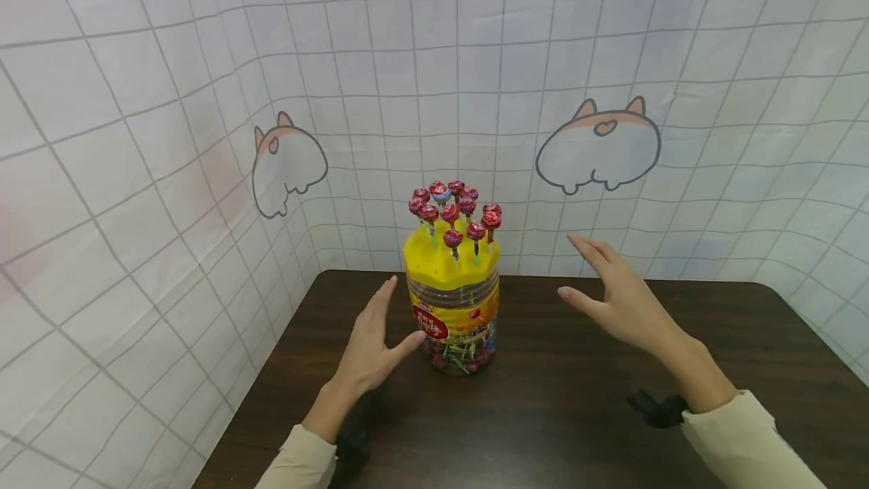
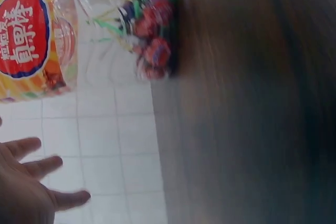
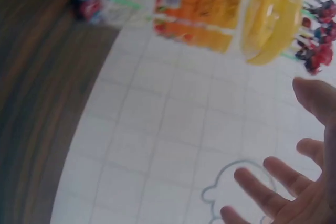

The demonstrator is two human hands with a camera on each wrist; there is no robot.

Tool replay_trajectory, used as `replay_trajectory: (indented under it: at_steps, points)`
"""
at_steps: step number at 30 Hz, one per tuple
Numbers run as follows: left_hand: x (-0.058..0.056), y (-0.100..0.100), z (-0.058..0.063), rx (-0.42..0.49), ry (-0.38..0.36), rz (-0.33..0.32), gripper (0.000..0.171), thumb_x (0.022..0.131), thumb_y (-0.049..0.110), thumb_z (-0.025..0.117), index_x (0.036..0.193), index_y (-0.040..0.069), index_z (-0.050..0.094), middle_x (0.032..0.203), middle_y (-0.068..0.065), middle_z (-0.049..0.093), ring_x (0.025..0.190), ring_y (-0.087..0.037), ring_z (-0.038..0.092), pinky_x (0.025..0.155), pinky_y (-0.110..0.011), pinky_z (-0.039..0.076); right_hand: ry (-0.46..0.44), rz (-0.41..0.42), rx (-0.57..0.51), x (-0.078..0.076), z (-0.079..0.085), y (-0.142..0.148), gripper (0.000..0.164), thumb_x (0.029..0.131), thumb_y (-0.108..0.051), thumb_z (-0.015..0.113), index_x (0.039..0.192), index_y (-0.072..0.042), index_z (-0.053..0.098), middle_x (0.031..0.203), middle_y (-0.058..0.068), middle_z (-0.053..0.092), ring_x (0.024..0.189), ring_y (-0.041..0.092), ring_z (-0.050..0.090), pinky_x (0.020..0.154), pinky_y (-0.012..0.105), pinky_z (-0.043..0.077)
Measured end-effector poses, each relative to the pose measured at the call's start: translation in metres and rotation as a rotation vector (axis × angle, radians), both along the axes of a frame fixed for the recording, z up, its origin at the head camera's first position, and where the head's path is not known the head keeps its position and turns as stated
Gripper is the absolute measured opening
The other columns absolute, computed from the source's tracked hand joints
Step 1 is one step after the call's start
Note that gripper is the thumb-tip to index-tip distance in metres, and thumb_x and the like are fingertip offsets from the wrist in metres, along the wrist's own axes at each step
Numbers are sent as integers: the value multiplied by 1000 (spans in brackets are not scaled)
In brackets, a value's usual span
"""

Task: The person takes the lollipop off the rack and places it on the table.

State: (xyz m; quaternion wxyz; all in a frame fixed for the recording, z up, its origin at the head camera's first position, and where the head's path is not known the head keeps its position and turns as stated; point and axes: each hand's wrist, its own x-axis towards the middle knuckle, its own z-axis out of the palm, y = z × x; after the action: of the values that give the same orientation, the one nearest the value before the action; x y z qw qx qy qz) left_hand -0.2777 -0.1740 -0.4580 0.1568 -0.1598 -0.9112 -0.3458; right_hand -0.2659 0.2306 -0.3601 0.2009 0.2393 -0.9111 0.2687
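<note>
- Fingers of left hand [image 1: 372,345] and right hand [image 1: 627,304] spread apart, holding nothing.
- Jar [image 1: 468,323] between them — likely best gripped by its sides, below the lollipops [image 1: 450,214].

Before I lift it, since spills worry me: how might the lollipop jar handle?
The lollipop jar probably feels stiff but slick, its clear wall shiny. It may be bottom-heavy, with wrapped lollipops piled low inside. Tilting could loosen the upright lollipops stuck in its yellow lid.

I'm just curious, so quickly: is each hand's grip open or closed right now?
Left grip: open, holding nothing, beside the lollipop jar.
Right grip: open, holding nothing, apart from the jar.
</note>
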Motion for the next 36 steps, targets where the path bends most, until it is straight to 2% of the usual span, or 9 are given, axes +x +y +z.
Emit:
replay_trajectory:
  at_steps: [4,6,7,13,17,21,25,30,36]
  points:
    - [-6,10,0,223,-27,-76,99,87,52,76,161,45,11,169,4,26,155,-35,30,117,-72,29,37,56,-126,-9,11,-14,72,98,-24,70,161,-22,34,146,16,53,125,37,58,91,61,53]
    - [-9,15,0,323,-29,-123,99,86,46,79,161,44,14,167,3,30,153,-34,33,117,-70,30,42,83,-194,-13,17,-22,67,98,-20,69,158,-22,40,143,14,57,122,35,62,95,58,53]
    - [-10,16,0,368,-30,-149,99,86,43,80,161,42,15,166,2,32,152,-34,34,117,-70,31,39,96,-230,-15,19,-26,64,99,-18,69,157,-21,42,141,14,59,121,35,63,102,60,50]
    - [-20,22,-3,549,-67,-270,100,85,37,82,162,36,18,164,-3,33,151,-32,36,116,-66,36,-31,130,-374,-29,35,-47,53,102,-19,64,152,-24,49,133,13,64,115,34,67,99,55,54]
    - [-27,25,-5,613,-90,-317,98,86,33,82,162,36,19,164,-5,34,151,-33,35,115,-64,38,-66,137,-423,-38,42,-56,49,102,-21,64,150,-23,52,129,11,66,113,29,68,93,35,58]
    - [-31,25,-5,640,-112,-341,99,85,35,83,161,37,20,163,-5,36,150,-34,36,115,-65,38,-95,167,-477,-48,46,-64,48,101,-17,66,147,-19,55,125,14,67,110,29,68,84,19,54]
    - [-35,24,-5,639,-159,-366,100,84,40,84,161,38,20,163,-3,35,151,-32,35,117,-65,36,-126,194,-507,-58,47,-71,47,99,-15,67,145,-17,57,123,16,68,106,30,69,83,21,54]
    - [-41,20,-4,663,-234,-418,98,85,34,84,161,35,22,161,-4,39,150,-32,38,118,-63,36,-157,226,-532,-65,48,-78,45,99,-16,68,143,-15,59,123,17,68,102,31,69,85,25,55]
    - [-48,15,-4,683,-294,-471,94,86,24,84,159,29,26,157,-6,44,147,-33,42,119,-61,36,-184,256,-563,-71,46,-83,45,98,-15,69,142,-11,59,122,17,68,97,17,70,86,24,57]
